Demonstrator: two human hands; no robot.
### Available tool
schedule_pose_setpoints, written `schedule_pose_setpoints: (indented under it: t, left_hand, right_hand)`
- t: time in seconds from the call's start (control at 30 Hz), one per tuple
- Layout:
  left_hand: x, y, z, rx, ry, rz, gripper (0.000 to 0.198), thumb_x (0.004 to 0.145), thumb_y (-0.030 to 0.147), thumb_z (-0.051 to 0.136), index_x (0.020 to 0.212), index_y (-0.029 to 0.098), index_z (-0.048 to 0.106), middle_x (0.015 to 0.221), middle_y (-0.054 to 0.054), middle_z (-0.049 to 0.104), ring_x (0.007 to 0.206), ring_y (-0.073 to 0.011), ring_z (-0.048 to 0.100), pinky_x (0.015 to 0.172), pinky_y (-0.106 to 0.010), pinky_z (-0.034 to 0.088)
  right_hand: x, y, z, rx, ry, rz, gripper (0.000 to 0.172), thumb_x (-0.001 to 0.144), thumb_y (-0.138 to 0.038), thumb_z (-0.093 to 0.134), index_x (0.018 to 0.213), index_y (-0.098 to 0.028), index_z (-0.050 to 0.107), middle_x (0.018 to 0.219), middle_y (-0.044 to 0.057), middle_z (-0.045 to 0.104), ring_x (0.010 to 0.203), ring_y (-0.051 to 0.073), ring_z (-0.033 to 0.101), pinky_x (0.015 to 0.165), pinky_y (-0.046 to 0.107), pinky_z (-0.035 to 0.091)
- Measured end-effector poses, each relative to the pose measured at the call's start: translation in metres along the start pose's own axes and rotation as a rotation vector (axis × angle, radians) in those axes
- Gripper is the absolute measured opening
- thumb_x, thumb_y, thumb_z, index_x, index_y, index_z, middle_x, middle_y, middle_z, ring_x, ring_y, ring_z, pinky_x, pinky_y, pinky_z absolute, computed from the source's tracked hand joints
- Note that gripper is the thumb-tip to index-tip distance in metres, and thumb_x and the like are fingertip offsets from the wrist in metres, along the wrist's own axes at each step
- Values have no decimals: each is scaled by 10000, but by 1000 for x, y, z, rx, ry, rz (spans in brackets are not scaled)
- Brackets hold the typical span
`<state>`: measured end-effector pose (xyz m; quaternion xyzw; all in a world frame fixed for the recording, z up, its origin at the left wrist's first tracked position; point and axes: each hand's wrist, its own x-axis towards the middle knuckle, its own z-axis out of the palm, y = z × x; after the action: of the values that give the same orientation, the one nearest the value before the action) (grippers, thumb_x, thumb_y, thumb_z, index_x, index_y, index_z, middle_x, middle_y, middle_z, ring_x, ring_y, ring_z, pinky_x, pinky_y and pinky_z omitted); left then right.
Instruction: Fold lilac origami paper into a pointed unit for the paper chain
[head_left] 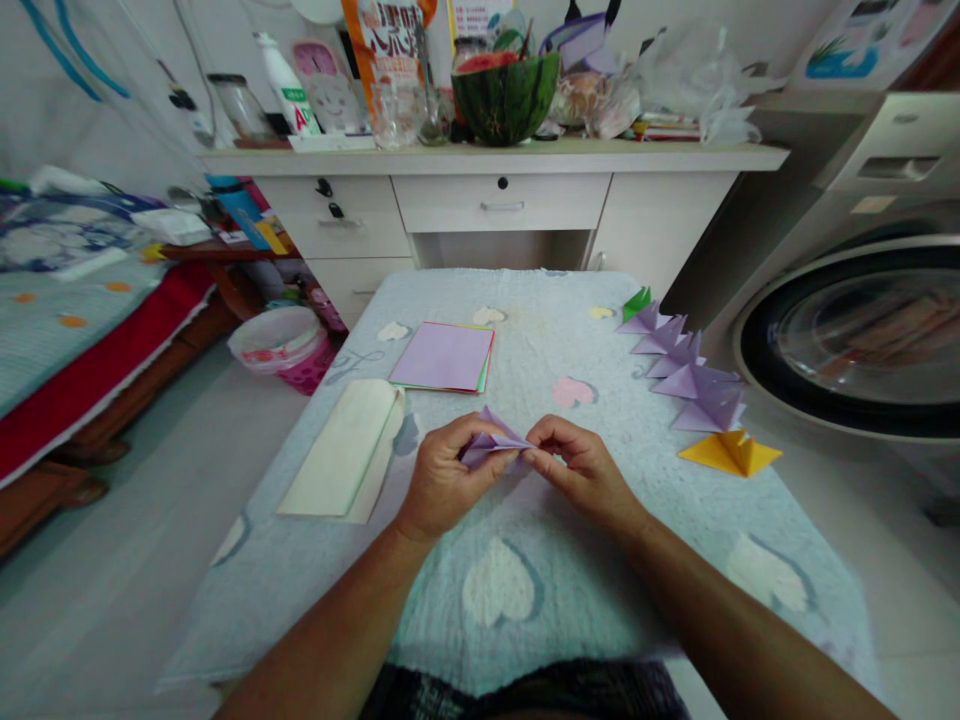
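A small folded piece of purple origami paper [491, 441] is held up over the cloth-covered table. My left hand [448, 470] grips its left side between thumb and fingers, covering part of it. With thumb and forefinger, my right hand [577, 462] pinches its right tip. Beyond my hands lies a stack of square coloured paper [444, 356], purple on top, with red and green edges showing. On the right, several folded purple paper pieces [694, 380] stand in a row, with a green one [637, 304] at the far end and a yellow one [731, 454] at the near end.
A folded pale cream sheet [341, 450] lies left of my hands on the heart-patterned tablecloth [600, 590]. Behind the table stands a white cabinet [502, 200] bearing a cut watermelon [506, 100]. A washing machine [862, 330] is at right; a pink bin [285, 350] and bed are at left.
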<state>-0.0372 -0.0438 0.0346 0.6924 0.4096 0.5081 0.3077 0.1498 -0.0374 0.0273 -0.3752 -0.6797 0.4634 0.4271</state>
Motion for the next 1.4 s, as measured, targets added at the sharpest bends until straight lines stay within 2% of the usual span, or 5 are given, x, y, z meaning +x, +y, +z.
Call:
schedule_pose_setpoints:
  t: [0.4, 0.63, 0.9, 1.13, 1.4]
  left_hand:
    - [-3, -5, 4, -105, 76, -104, 219, 756, 232, 744, 891, 190, 577, 805, -3, 662, 729, -131, 636, 669, -233, 496]
    - [-2, 1, 6, -232, 33, -186, 798, 754, 195, 739, 1411, 245, 288, 766, 45, 655, 645, -97, 625, 629, -199, 473]
    - [1, -5, -1, -226, 13, -213, 318, 777, 243, 739, 1068, 175, 630, 807, -18, 706, 723, -119, 647, 692, -221, 483]
    - [2, -4, 1, -229, -15, -186, 440, 747, 259, 766, 1142, 188, 586, 858, -24, 707, 774, -138, 657, 733, -246, 497]
    - [5, -6, -1, -113, -50, -55, 119, 812, 262, 703, 742, 170, 673, 765, -29, 654, 757, -149, 616, 724, -270, 482]
  right_hand:
    - [-1, 2, 0, -42, -12, -48, 178, 887, -372, 620, 837, -203, 605, 753, -3, 559, 689, 126, 519, 632, 256, 405]
    - [1, 0, 1, -117, -41, -97, 225, 919, -366, 575, 778, -197, 617, 730, 4, 548, 688, 131, 518, 637, 271, 403]
    - [1, 6, 1, -168, -40, -126, 184, 909, -342, 585, 796, -200, 616, 734, 3, 547, 688, 132, 522, 630, 266, 402]
    - [1, 1, 2, -174, -22, -153, 222, 925, -350, 564, 777, -199, 632, 719, 9, 555, 690, 137, 533, 637, 277, 411]
    - [0, 2, 2, -218, -6, -195, 148, 912, -300, 578, 819, -201, 636, 734, 11, 557, 680, 137, 530, 624, 277, 412]
